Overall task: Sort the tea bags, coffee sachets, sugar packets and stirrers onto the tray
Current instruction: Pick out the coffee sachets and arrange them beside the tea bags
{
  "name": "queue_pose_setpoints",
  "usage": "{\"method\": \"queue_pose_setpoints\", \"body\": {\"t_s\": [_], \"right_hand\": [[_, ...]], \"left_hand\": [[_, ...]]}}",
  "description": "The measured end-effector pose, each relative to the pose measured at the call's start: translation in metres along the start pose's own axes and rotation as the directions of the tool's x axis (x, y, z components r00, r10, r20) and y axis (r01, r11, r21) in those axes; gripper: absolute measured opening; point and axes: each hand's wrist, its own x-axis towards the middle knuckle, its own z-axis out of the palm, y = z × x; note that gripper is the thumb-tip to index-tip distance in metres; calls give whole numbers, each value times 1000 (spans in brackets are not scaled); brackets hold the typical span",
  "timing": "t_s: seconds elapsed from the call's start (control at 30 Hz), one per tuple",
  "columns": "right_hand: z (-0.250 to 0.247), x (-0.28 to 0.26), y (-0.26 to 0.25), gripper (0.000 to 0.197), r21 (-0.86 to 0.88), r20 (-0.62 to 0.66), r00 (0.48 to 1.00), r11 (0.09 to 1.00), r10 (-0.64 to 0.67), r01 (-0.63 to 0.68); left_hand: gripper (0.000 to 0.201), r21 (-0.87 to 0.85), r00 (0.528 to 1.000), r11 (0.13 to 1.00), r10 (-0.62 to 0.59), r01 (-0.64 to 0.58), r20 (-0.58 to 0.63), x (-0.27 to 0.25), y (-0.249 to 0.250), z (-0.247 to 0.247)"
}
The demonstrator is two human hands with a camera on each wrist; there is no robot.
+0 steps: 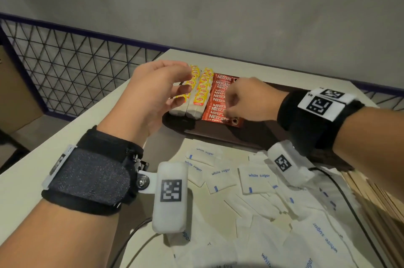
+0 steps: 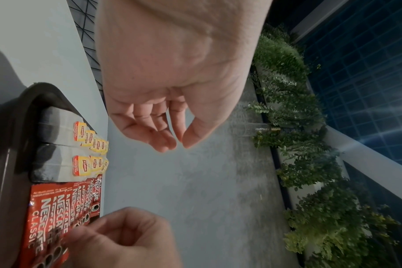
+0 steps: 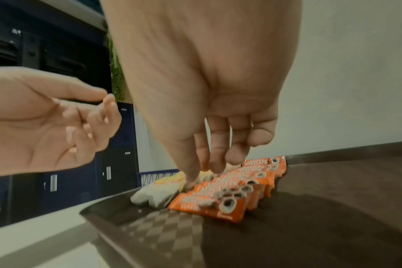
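Observation:
A dark brown tray lies at the back of the white table. On it are two rows of tea bags with yellow tags and, to their right, a row of red coffee sachets. My left hand hovers just above the tea bags, fingers loosely curled and holding nothing. My right hand points down over the coffee sachets, its fingertips touching the row's left edge beside the tea bags. White sugar packets lie scattered in front of the tray.
Wooden stirrers lie in a pile at the table's right edge. A black cable crosses the sugar packets. A wire mesh fence stands past the table's left edge. The right part of the tray is bare.

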Motion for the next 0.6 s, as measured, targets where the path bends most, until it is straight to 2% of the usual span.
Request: {"method": "queue_pose_setpoints", "body": {"t_s": [0.1, 0.17, 0.27, 0.37, 0.47, 0.6], "right_hand": [[-17, -20, 0, 17, 49, 9, 1000, 999, 0, -1], [-27, -42, 1, 17, 57, 125, 992, 998, 2, -9], [-38, -86, 3, 21, 67, 340, 940, 996, 35, -61], [-40, -134, 8, 35, 24, 352, 933, 996, 76, -90], [-35, -182, 14, 55, -16, 360, 925, 992, 125, -127], [-20, -229, 9, 65, 105, 380, 914, 976, 139, -192]], "left_hand": [[9, 46, 999, 999, -16, 15, 31, -2, -2, 4], [8, 104, 994, 994, -43, 32, 104, -6, -3, 9], [5, 175, 962, 983, -97, 52, 257, -17, -1, 18], [6, 302, 932, 953, -114, 5, 344, -33, 5, 26], [8, 468, 904, 876, -103, -115, 414, -59, 9, 26], [13, 680, 860, 667, -112, -306, 497, -114, 9, 13]]}}
